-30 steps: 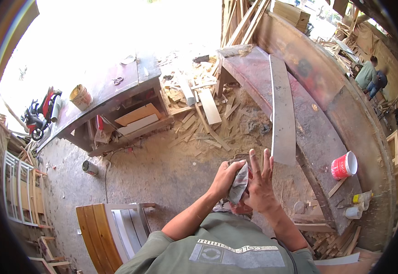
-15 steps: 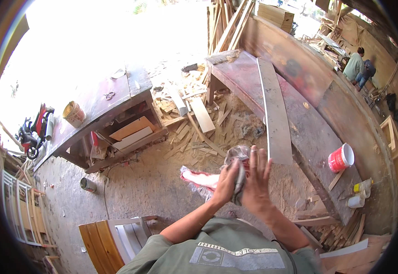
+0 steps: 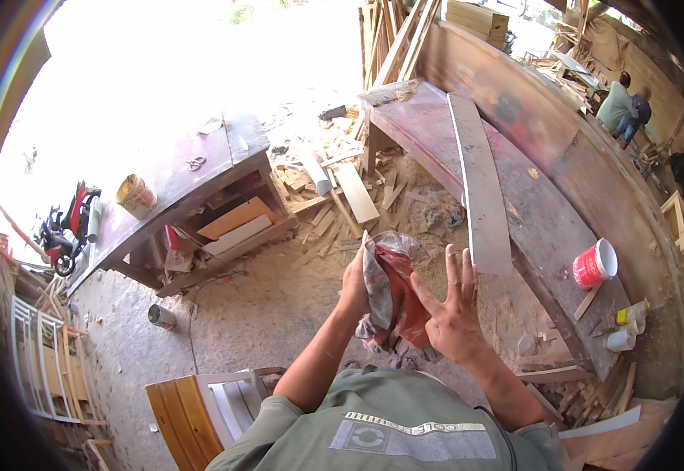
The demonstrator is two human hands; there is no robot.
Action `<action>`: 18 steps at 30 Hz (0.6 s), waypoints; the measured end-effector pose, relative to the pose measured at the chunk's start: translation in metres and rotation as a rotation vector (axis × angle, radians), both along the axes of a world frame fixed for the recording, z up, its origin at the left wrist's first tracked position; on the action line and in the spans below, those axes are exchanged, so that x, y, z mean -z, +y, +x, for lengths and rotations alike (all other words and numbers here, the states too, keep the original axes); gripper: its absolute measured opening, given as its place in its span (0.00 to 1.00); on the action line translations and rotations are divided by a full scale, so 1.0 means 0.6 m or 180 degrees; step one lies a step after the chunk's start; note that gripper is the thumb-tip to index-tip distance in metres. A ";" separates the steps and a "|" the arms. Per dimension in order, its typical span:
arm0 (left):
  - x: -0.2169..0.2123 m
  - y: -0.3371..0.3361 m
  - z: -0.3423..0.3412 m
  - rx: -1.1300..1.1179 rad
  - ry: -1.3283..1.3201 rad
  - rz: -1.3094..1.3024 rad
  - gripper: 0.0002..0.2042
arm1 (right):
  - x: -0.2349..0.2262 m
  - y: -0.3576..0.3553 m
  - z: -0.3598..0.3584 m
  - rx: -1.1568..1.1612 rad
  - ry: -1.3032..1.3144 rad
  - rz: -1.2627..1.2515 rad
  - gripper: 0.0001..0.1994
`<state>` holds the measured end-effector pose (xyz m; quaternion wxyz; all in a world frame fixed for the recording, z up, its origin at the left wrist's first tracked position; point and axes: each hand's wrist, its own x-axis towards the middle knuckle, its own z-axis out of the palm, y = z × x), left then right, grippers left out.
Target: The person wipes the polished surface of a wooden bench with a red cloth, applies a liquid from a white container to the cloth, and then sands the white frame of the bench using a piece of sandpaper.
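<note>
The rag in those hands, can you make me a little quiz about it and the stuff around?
1. True or false: the left hand holds the red and grey rag.
2. What stands on the long bench? A) red cup with a white inside B) blue bucket C) green bottle
3. Fill in: the right hand is spread ____ beside the rag.

Key: 1 true. 2 A, the red cup. 3 open.
</note>
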<state>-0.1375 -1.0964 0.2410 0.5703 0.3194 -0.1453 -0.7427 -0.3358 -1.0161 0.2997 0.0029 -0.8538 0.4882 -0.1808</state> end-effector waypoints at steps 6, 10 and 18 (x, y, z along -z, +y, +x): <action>-0.009 0.058 -0.081 -0.0003 -0.1526 -0.1143 0.20 | 0.028 -0.019 0.045 0.0347 0.0653 -0.0367 0.36; -0.024 0.039 -0.060 0.0095 -0.2315 -0.1528 0.19 | 0.028 -0.018 0.036 -0.0008 0.0214 -0.0253 0.29; -0.002 0.021 -0.037 0.0079 -0.1132 -0.0689 0.20 | -0.003 -0.015 -0.008 -0.0361 -0.0105 -0.0237 0.20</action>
